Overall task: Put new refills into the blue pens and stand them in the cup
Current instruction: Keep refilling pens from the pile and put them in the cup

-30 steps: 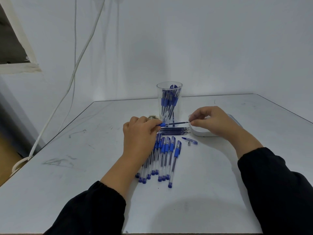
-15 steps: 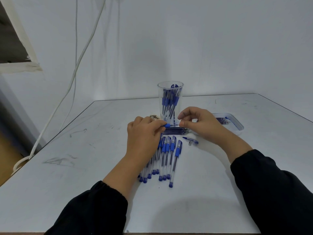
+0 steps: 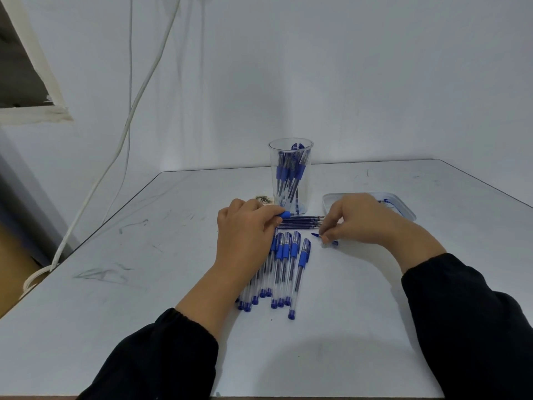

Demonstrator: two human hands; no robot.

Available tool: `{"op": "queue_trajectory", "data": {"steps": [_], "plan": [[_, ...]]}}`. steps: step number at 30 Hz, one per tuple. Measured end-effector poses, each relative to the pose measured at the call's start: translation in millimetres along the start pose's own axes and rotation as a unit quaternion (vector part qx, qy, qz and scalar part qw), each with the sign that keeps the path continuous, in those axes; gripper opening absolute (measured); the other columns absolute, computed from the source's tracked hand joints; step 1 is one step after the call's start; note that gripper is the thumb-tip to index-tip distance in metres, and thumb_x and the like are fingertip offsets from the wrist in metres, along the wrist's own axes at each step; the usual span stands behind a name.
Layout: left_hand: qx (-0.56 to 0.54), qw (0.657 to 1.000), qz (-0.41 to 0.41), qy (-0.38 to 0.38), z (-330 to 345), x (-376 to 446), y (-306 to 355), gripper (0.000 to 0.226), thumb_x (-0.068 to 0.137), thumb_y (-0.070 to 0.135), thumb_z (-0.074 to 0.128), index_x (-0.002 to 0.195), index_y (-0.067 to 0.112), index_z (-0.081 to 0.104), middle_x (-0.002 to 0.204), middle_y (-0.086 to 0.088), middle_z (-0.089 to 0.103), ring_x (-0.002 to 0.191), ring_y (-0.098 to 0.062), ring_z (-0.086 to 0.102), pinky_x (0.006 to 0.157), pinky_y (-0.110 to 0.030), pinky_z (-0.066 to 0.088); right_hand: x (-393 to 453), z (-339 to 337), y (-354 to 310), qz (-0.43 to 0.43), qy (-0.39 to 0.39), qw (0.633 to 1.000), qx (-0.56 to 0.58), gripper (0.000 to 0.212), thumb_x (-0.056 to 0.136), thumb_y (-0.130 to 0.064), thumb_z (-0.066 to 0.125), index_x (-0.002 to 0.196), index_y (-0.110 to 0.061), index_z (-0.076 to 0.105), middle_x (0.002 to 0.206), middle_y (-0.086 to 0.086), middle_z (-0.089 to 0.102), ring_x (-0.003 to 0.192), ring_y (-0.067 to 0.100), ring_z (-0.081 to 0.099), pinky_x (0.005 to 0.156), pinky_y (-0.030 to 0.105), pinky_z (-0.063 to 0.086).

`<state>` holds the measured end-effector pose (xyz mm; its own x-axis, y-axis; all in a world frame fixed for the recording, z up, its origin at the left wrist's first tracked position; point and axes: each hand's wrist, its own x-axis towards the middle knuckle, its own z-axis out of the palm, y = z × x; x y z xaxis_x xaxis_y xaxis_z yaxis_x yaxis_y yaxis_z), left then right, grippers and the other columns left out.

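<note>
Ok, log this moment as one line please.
left hand: holds pen barrel | right hand: pinching cap off table | cup: part full | pens: waiting

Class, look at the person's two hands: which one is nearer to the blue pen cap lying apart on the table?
Right. The right hand has fingertips on the cap; the left hand is across the refills, holding a pen.

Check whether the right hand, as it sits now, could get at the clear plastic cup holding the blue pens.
Probably yes. The right hand rests near the clear plastic cup, with only bare table and flat loose refills between; it seems to be pinching a small blue pen part first.
</note>
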<state>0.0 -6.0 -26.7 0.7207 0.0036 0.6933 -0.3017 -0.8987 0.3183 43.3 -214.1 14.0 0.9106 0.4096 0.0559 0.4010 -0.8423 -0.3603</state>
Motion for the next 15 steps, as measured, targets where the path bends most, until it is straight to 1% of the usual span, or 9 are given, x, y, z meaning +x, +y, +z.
{"op": "queue_trajectory", "data": {"steps": [2,5,7,9,12,15], "plan": [[0.002,1.000,-0.003,-0.004,-0.6,-0.2,0.4,0.019,0.088,0.026,0.062,0.106,0.030,0.070,0.087,0.006,0.063,0.090,-0.017,0.047,0.082,-0.030,0.023,0.4,1.6,-1.2,0.003,-0.013,1.000,0.001,0.010,0.073,-0.029,0.078,0.082,-0.033,0.078,0.078,-0.017,0.071,0.082,-0.004,0.058,0.064,0.013,0.034],[0.002,1.000,-0.003,-0.003,-1.6,0.0,0.5,0.019,0.088,0.027,0.063,0.106,0.030,0.070,0.087,0.005,0.064,0.091,-0.018,0.048,0.082,-0.030,0.022,2.3,5.2,-1.8,0.001,-0.016,1.000,0.003,0.010,0.074,-0.026,0.078,0.082,-0.032,0.078,0.072,-0.018,0.069,0.076,-0.004,0.059,0.062,0.012,0.035],[0.006,1.000,-0.005,-0.006,-2.0,0.1,1.0,0.020,0.089,0.028,0.062,0.107,0.030,0.070,0.088,0.005,0.064,0.092,-0.018,0.048,0.082,-0.029,0.022,1.9,5.9,-2.3,-0.004,-0.013,1.000,0.014,0.008,0.076,-0.026,0.076,0.082,-0.031,0.077,0.073,-0.015,0.070,0.073,-0.004,0.059,0.060,0.013,0.037],[0.008,1.000,-0.007,-0.007,-2.2,0.1,0.9,0.020,0.089,0.028,0.061,0.107,0.030,0.070,0.089,0.005,0.064,0.092,-0.019,0.048,0.082,-0.029,0.021,0.5,4.8,-4.1,-0.015,0.007,0.999,0.051,0.006,0.079,-0.026,0.073,0.083,-0.030,0.075,0.075,-0.013,0.069,0.071,-0.002,0.058,0.061,0.015,0.037],[0.008,1.000,-0.013,-0.004,-2.6,0.6,0.5,0.020,0.089,0.027,0.061,0.107,0.030,0.070,0.090,0.006,0.064,0.093,-0.019,0.048,0.083,-0.029,0.021,1.8,1.9,-5.2,-0.018,0.079,0.981,0.177,0.008,0.081,-0.022,0.073,0.079,-0.029,0.071,0.078,-0.011,0.069,0.076,0.004,0.062,0.070,0.020,0.043],[0.009,1.000,-0.014,-0.001,-2.5,0.6,-0.3,0.020,0.090,0.028,0.060,0.108,0.031,0.069,0.091,0.005,0.065,0.093,-0.018,0.048,0.081,-0.028,0.020,5.0,0.3,-3.9,0.001,0.129,0.947,0.294,0.010,0.077,-0.019,0.077,0.077,-0.026,0.071,0.076,-0.005,0.073,0.086,0.012,0.068,0.087,0.033,0.051]]}}
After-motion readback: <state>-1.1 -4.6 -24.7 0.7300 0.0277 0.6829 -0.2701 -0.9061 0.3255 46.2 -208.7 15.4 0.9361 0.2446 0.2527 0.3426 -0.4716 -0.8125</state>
